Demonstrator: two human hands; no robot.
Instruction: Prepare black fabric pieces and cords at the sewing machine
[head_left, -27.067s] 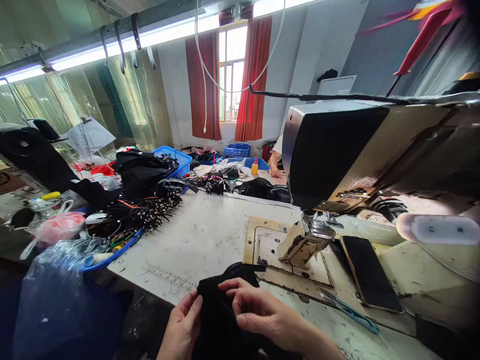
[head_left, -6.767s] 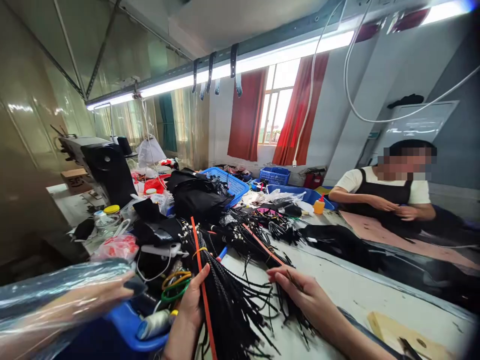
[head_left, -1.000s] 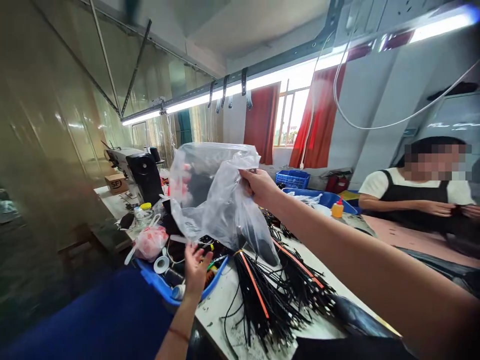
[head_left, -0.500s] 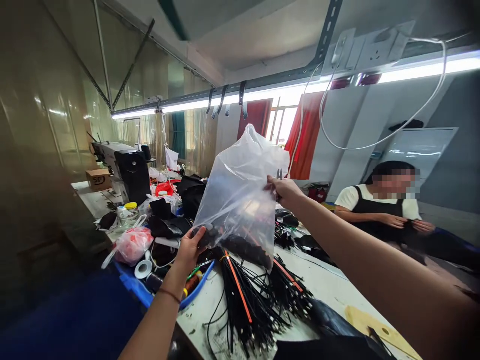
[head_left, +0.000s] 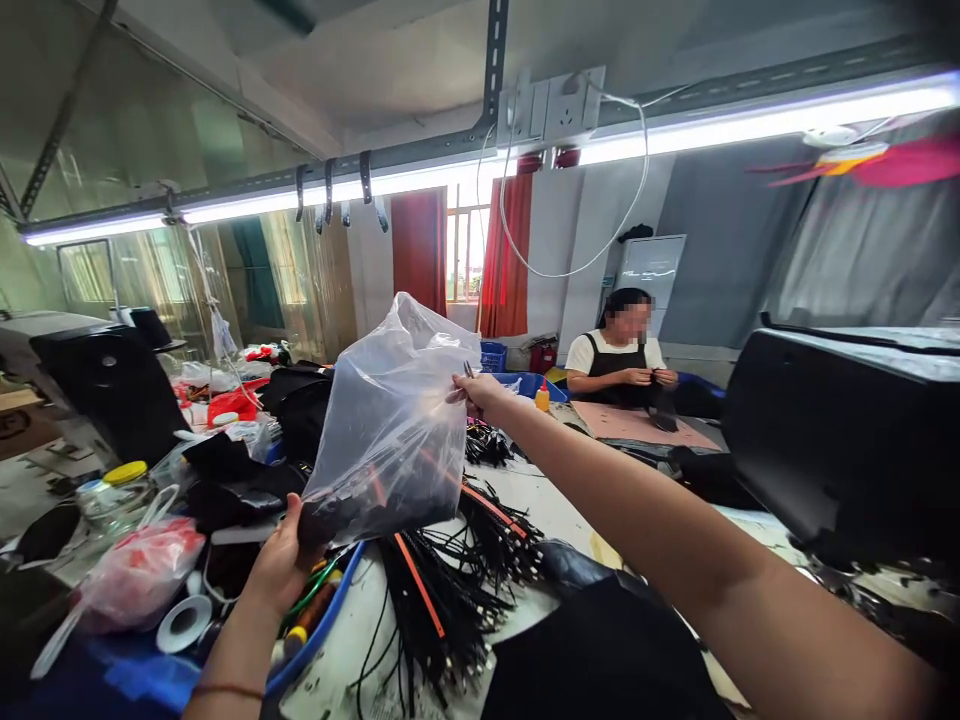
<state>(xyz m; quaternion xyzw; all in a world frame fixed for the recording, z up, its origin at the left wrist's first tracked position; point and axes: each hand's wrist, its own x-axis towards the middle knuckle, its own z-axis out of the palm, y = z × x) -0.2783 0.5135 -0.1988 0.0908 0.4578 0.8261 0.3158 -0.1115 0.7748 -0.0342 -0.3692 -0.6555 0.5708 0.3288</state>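
A clear plastic bag (head_left: 397, 400) hangs in front of me with dark material showing in its bottom. My left hand (head_left: 283, 550) is closed on the bag's lower left corner. Higher up, my right hand (head_left: 480, 393) pinches the bag's right side, and a small metal tip, like that of thread snips, pokes up from the fist. Below the bag, bundles of thin black cords (head_left: 442, 620) with orange strips lie on the white table (head_left: 330, 670). What exactly the dark contents are cannot be made out.
At left, a blue basket (head_left: 319, 640) holds spools and tools beside a tied bag with red contents (head_left: 142, 570). Sewing machines stand left (head_left: 112, 390) and right (head_left: 840, 440). Black fabric (head_left: 600, 660) lies nearest me. Across the table a person (head_left: 619, 360) handles dark material.
My view has turned to the right, so the right-hand machine now shows. Both hands still hold the bag, which sits lower and further left in view.
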